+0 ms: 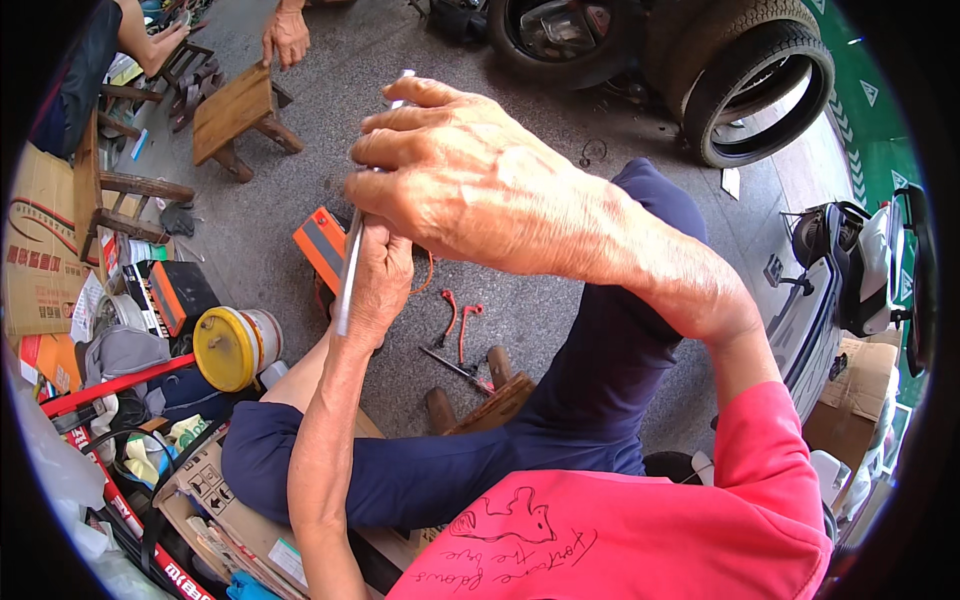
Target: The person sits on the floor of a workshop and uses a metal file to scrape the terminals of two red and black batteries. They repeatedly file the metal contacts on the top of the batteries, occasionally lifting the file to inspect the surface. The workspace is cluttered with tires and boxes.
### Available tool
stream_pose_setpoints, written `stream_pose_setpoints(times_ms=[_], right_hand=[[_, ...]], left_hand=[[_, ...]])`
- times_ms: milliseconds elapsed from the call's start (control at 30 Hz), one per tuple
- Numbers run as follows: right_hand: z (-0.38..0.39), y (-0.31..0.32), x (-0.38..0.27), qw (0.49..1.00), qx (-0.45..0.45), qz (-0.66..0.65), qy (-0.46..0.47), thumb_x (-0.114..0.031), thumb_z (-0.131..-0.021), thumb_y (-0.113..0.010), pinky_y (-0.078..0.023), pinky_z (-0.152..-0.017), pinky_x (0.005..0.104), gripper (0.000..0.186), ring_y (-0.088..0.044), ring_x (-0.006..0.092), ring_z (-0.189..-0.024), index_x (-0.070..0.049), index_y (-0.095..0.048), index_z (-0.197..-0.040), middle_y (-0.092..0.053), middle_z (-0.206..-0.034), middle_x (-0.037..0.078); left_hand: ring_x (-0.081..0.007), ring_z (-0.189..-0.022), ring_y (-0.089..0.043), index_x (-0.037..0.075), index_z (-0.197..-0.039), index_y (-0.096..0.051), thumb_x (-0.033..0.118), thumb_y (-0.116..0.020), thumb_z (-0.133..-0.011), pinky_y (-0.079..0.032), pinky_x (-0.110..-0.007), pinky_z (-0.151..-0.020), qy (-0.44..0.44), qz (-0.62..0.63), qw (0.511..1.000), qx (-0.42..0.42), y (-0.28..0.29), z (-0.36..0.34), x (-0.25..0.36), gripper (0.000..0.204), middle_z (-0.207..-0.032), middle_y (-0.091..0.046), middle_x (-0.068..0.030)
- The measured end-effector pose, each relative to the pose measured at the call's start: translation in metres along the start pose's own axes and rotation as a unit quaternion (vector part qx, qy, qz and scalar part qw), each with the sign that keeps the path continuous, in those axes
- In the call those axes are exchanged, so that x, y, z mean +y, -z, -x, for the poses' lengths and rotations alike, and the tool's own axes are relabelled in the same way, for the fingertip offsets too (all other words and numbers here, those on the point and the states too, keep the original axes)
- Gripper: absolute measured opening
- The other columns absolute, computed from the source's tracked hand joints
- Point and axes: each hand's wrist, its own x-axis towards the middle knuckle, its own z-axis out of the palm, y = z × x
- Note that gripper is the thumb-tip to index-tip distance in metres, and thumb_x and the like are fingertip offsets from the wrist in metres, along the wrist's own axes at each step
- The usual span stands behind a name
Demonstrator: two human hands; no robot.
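Note:
My right hand (440,180) is raised in the centre, fingers curled over a long silver metal bar (350,280) that runs nearly upright. My left hand (385,265) is just below it, closed, with its fingertips and whatever they grip hidden behind the right hand. Behind them an orange-and-grey box (318,243) rests on the floor with an orange cord. Red tool-like pieces (465,325) and a dark rod (450,370) lie below, near a low wooden stool (495,405).
Another person's hand (285,38) hangs above a wooden stool (225,115); someone's bare leg (145,40) shows at top left. Tyres (710,120) stand at upper right. Cardboard, a yellow-lidded bucket (225,348) and assorted clutter crowd the left. A vehicle (830,270) stands at right.

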Motion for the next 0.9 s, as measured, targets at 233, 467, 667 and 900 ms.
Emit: stream_pose_setpoints(times_ms=[233,467,667,900], right_hand=[[-0.011,-0.011,-0.015,0.978,-0.073,0.064,-0.185,-0.022,-0.075,-0.067,-0.051,-0.066,0.0448,0.017,-0.067,0.0329,-0.069,-0.005,-0.064,-0.071,-0.065,-0.066,0.014],[-0.003,-0.002,0.004,0.990,0.014,0.011,-0.140,-0.018,-0.078,-0.068,-0.050,-0.054,0.0380,0.015,-0.064,0.0293,-0.069,-0.006,-0.059,-0.075,-0.060,-0.070,0.009],[-0.005,-0.006,0.004,0.999,-0.004,-0.031,-0.021,-0.014,-0.071,-0.069,-0.049,-0.083,0.0362,0.015,-0.061,0.0258,-0.102,-0.007,-0.064,-0.083,-0.064,-0.095,0.007],[-0.008,-0.004,0.010,0.997,0.001,0.008,0.076,-0.018,-0.070,-0.068,-0.041,-0.098,0.0408,0.017,-0.057,0.0244,-0.112,-0.006,-0.065,-0.082,-0.065,-0.101,0.007]], left_hand=[[-0.0267,-0.072,-0.062,-0.004,-0.104,-0.058,0.010,-0.052,-0.099,-0.048,-0.037,-0.066,0.043,0.055,0.994,-0.080,-0.002,-0.001,0.013,0.016,-0.081,-0.062,-0.0181],[-0.0204,-0.071,-0.058,0.000,-0.110,-0.058,0.011,-0.051,-0.100,-0.048,-0.035,-0.066,0.140,0.070,0.983,-0.098,0.010,0.002,0.000,0.017,-0.079,-0.062,-0.0135],[-0.0237,-0.071,-0.061,-0.001,-0.115,-0.057,0.012,-0.050,-0.100,-0.048,-0.034,-0.066,0.094,0.062,0.989,-0.092,0.010,0.000,0.001,0.021,-0.081,-0.062,-0.0155],[-0.0271,-0.066,-0.058,-0.001,-0.113,-0.057,0.015,-0.049,-0.101,-0.046,-0.037,-0.062,0.096,0.056,0.987,-0.116,0.011,-0.001,0.005,0.022,-0.076,-0.060,-0.0179]])
